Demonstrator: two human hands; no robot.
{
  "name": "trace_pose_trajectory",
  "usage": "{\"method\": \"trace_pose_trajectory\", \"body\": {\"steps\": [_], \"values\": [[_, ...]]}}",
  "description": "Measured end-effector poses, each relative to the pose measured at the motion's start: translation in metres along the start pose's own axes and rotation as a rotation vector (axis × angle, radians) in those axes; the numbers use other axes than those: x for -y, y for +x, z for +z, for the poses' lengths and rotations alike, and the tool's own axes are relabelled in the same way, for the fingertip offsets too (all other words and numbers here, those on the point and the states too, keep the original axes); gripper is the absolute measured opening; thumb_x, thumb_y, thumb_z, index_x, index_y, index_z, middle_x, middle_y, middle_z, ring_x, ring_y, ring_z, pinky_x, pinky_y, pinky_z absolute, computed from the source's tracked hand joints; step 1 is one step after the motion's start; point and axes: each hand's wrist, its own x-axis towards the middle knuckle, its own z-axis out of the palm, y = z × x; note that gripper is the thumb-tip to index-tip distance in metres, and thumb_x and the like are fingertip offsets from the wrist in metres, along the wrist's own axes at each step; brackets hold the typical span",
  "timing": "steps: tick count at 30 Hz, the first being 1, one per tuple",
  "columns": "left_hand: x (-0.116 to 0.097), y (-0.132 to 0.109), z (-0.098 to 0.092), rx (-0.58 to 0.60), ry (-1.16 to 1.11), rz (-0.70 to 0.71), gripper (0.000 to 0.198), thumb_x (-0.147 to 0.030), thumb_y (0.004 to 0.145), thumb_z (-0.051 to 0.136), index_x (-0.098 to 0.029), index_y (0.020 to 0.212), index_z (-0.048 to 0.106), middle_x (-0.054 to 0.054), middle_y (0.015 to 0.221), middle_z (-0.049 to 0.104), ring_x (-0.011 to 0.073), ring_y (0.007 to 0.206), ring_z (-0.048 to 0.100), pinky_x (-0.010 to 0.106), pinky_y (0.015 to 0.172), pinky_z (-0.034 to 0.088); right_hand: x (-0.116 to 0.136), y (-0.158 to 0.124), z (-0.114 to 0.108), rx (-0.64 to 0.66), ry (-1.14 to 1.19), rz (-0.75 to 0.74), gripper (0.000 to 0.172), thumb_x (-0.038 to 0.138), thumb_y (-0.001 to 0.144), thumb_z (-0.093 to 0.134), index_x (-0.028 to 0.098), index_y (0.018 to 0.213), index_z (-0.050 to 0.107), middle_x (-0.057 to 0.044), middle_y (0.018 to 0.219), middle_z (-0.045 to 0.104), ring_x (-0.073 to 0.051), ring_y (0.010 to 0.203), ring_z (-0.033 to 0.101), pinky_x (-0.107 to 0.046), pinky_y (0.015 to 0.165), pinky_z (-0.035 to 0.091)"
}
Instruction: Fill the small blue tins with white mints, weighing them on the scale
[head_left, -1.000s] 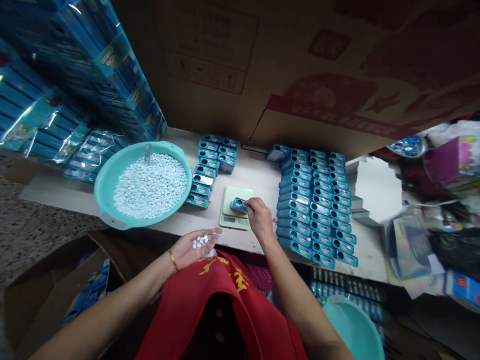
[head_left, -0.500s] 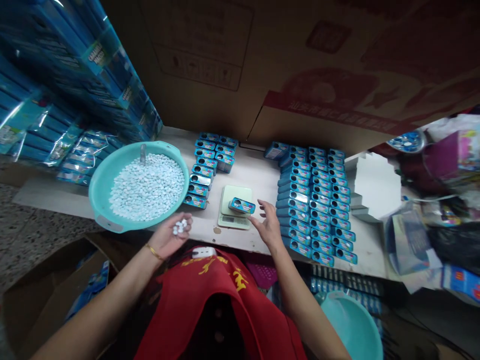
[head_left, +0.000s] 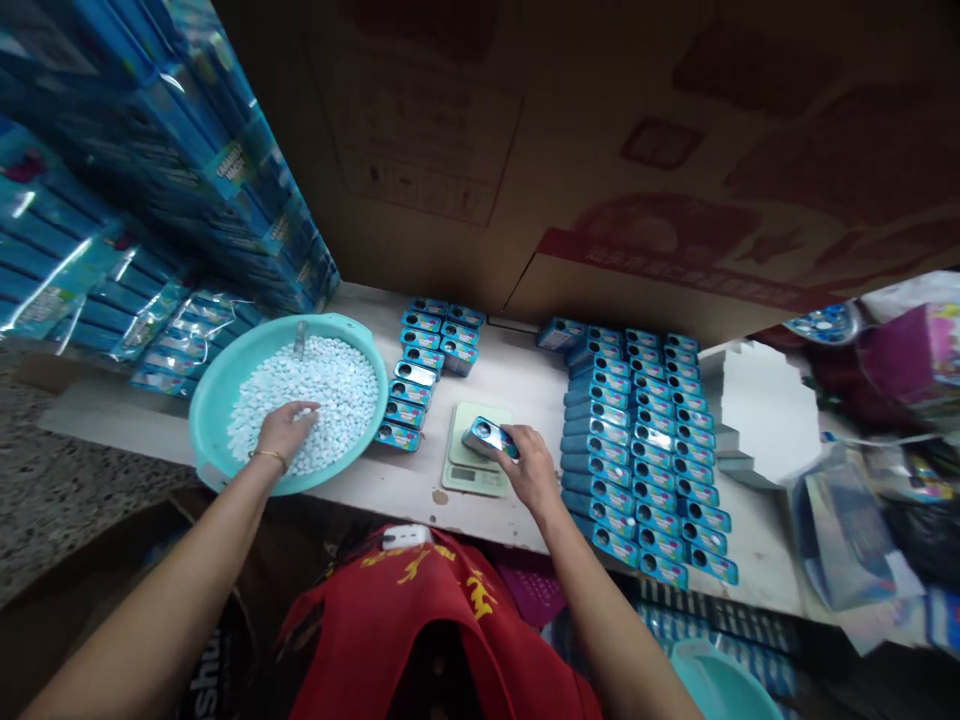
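Observation:
My left hand point(head_left: 287, 432) is inside the turquoise basin point(head_left: 201, 405), over a heap of small white pellets point(head_left: 341, 385). Its fingers are curled together at the pellets, and what lies in them is hidden. With thumb and fingers, my right hand point(head_left: 534, 468) grips the right end of a small blue box point(head_left: 486, 436) with a round dark hole in its top. This box stands tilted on a pale kitchen scale point(head_left: 474, 478). A clear scoop or handle point(head_left: 301, 340) leans at the basin's far side.
Similar blue boxes point(head_left: 409, 390) line up between basin and scale. More rows of blue boxes point(head_left: 652, 440) fill the right side. Wrapped blue packs point(head_left: 187, 150) are stacked at the left. A large cardboard carton point(head_left: 585, 180) walls off the back; white card pieces point(head_left: 769, 410) stand far right.
My left hand, earlier palm up with white pellets beside the basin, has moved left into it. My right hand, earlier apart from the blue box, has closed on it and tilted it.

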Motion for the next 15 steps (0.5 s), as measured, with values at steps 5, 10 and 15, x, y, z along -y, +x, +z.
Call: {"method": "trace_pose_trajectory", "body": {"steps": [5,10,15], "values": [[0.017,0.004,-0.005,-0.013,0.460,0.373,0.035,-0.034,0.065,0.054,-0.014,0.094,0.058,0.013,0.098,0.055,0.0261,0.101,0.044,0.033,0.087,0.032,0.015,0.062,0.007,-0.091,-0.001,-0.051,0.034,0.024,0.074,0.050,0.020,0.108,0.048,-0.007,0.097,0.052,-0.020,0.089,0.046,-0.034,0.079,0.039],[0.016,-0.008,0.006,0.028,0.692,0.413,0.072,-0.052,0.064,0.051,-0.013,0.122,0.037,0.019,0.126,0.033,0.0330,0.115,0.028,0.043,0.090,0.026,0.012,0.111,0.049,-0.054,-0.051,-0.038,0.033,0.021,0.075,0.048,0.020,0.108,0.051,-0.007,0.100,0.052,-0.020,0.092,0.046,-0.033,0.080,0.039],[0.018,-0.011,0.021,-0.009,0.753,0.426,0.073,-0.053,0.067,0.047,-0.013,0.126,0.031,0.021,0.131,0.023,0.0368,0.118,0.023,0.049,0.089,0.024,-0.027,0.105,0.052,-0.168,-0.061,0.008,0.034,0.022,0.078,0.042,0.020,0.111,0.049,-0.007,0.112,0.047,-0.018,0.101,0.043,-0.030,0.084,0.038]]}}
